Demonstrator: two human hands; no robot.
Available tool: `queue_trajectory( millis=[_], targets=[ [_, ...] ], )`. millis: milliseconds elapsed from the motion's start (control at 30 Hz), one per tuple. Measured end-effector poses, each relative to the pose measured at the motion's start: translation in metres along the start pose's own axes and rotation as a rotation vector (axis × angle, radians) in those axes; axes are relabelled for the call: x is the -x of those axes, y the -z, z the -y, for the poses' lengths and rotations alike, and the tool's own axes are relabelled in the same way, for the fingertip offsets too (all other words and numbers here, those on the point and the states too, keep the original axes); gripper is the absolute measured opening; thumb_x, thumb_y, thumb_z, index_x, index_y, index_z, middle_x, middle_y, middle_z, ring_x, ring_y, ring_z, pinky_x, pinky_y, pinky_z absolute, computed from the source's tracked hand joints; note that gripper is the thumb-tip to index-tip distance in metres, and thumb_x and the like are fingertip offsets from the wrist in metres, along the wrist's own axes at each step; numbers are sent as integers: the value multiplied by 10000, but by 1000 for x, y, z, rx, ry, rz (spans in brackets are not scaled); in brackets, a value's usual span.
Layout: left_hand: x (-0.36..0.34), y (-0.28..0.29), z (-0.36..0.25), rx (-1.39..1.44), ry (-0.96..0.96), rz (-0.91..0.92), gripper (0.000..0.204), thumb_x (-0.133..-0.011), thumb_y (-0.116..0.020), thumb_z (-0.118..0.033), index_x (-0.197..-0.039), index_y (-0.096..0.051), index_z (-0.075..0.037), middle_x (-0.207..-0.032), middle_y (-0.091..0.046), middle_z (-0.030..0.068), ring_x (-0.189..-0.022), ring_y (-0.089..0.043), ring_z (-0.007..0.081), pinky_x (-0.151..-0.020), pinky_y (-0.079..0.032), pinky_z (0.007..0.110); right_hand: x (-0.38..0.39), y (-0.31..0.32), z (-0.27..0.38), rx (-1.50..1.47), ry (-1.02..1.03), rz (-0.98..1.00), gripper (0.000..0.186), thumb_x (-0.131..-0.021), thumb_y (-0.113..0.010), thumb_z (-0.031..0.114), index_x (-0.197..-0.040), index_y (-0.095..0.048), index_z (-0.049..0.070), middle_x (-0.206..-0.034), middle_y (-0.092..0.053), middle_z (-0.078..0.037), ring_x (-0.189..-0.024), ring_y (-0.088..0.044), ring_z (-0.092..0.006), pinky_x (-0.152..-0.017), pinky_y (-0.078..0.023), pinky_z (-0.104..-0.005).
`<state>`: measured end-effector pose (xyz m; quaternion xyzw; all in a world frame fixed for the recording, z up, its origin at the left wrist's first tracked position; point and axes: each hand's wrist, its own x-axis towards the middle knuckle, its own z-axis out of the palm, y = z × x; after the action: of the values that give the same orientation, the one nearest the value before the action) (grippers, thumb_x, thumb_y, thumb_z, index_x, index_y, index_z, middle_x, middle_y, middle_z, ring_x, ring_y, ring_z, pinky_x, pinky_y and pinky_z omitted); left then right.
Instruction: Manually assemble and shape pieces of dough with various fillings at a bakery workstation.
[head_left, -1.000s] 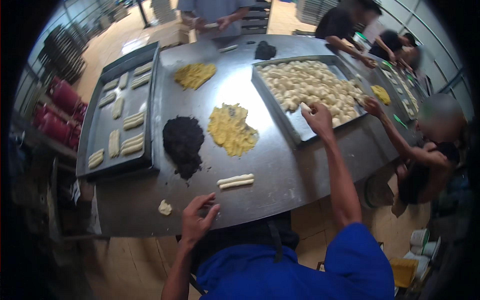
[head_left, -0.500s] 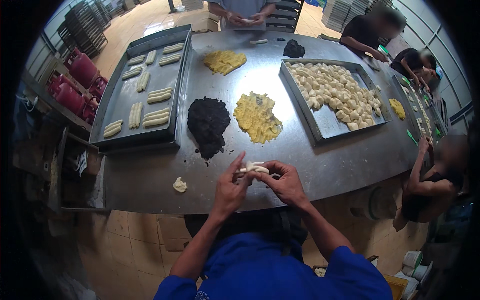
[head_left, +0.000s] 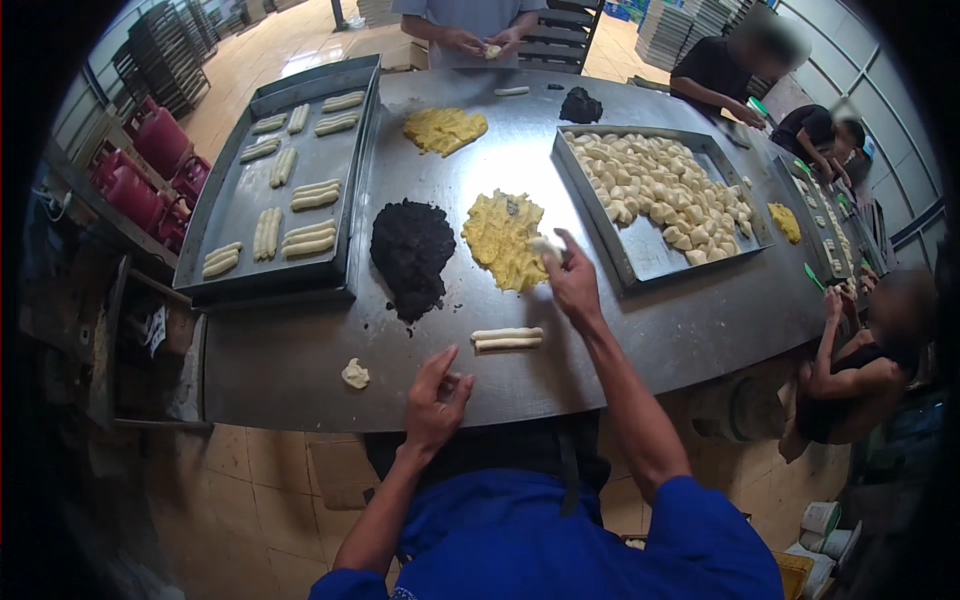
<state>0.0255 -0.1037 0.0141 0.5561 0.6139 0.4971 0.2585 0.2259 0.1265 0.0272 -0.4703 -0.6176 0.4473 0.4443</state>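
At the right edge of a yellow filling mound (head_left: 497,240), my right hand (head_left: 574,285) grips a small pale dough piece (head_left: 543,248), slightly blurred. My left hand (head_left: 437,402) is above the table's front edge, its fingers loosely curled and apart, with nothing in it. Two pale dough sticks (head_left: 506,339) lie side by side on the metal table between my hands. A crumpled dough scrap (head_left: 355,373) rests to the left of my left hand. Beyond that hand sits a dark filling mound (head_left: 411,258).
To the left stands a deep metal tray (head_left: 328,273) with groups of dough sticks. Another tray (head_left: 622,262) at the right holds many dough pieces. A second yellow mound (head_left: 445,130) lies farther back. Across the table a person (head_left: 470,30) handles dough; others work at the right.
My hands have separated. The right one has moved forward to the yellow filling with dough; the left has drawn back, now bare. Two dough sticks now show on the table.
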Motion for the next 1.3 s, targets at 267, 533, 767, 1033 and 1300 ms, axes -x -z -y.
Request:
queue_trajectory(
  millis=[267,533,767,1033,1300],
  targets=[
    [12,-5,16,-90,-117,-80,325,-910,-719,-75,-1233,-694,-49,-1095,-705,139,-807,-701,214,-739,-577,328,-56,-9,-41,478,148,-82,590,-838,-800,189,-1367,-571,60,-815,-734,-153,-690,-708,-179,-637,-563,-345],
    [11,-6,16,-106,-71,-73,245,-912,-707,-82,-1154,-726,-43,-1007,-719,133,-841,-719,232,-753,-577,334,-64,-14,-35,388,169,-75,454,-863,-755,164,-1281,-613,59,-801,-730,-138,-685,-704,-177,-618,-552,-349],
    [6,-2,12,-57,-33,-48,214,-921,-713,-98,-1125,-737,-38,-981,-729,121,-856,-721,225,-767,-571,325,-46,0,-12,-55,94,-56,478,-969,-724,152,-1379,-525,8,-893,-718,-30,-702,-627,-78,-585,-496,-223],
    [-68,5,-7,743,459,206,543,-1051,-574,-434,-1306,-638,41,-1187,-707,158,-976,-691,209,-876,-554,338,-1,18,63,-690,-359,327,487,-1025,-642,169,-1456,-444,57,-1070,-670,-13,-669,-494,-40,-580,-421,-175],
    [-114,-23,-8,1190,486,248,552,-1099,-433,-461,-1311,-596,22,-1216,-666,148,-1157,-619,227,-1088,-445,410,60,-10,66,-946,-555,577,241,-1087,-531,251,-1231,-554,60,-1007,-649,-13,-530,-459,-32,-468,-370,-175]
  ],
)
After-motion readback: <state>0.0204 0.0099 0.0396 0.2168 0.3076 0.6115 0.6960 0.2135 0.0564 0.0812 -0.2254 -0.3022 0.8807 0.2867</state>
